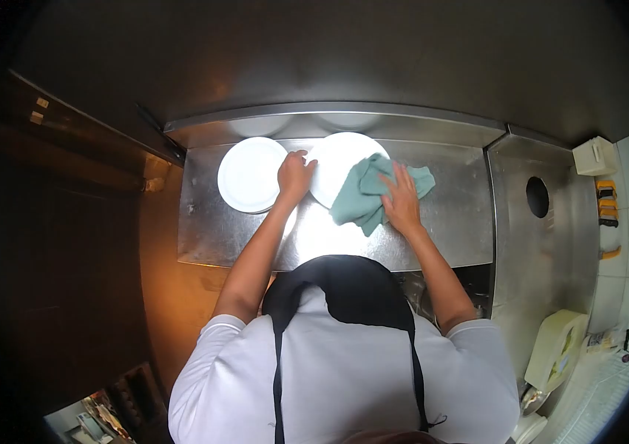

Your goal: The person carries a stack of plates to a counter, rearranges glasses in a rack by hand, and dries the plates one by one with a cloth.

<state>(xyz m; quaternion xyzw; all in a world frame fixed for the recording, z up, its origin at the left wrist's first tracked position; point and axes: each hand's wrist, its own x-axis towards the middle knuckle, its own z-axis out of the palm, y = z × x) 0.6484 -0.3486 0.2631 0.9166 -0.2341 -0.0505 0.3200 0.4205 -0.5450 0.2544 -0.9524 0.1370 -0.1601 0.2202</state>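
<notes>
Two white plate groups sit on the steel counter. On the left is a stack of white plates (251, 175); more than one rim shows at its lower edge. To its right lies a larger white plate (340, 159), partly covered by a green cloth (362, 194). My left hand (296, 177) is between the two, its fingers curled at the left rim of the larger plate. My right hand (401, 198) presses the bunched cloth against that plate's right side, fingers over the fabric. Part of the cloth hangs past the plate's edge.
The steel counter (447, 222) has a raised back ledge (433, 122). A second steel surface with a round dark hole (538, 197) adjoins on the right. Orange-and-black handled items (607, 203) line the tiled wall, below a cream box (594, 156). A pale yellow container (555, 348) stands lower right.
</notes>
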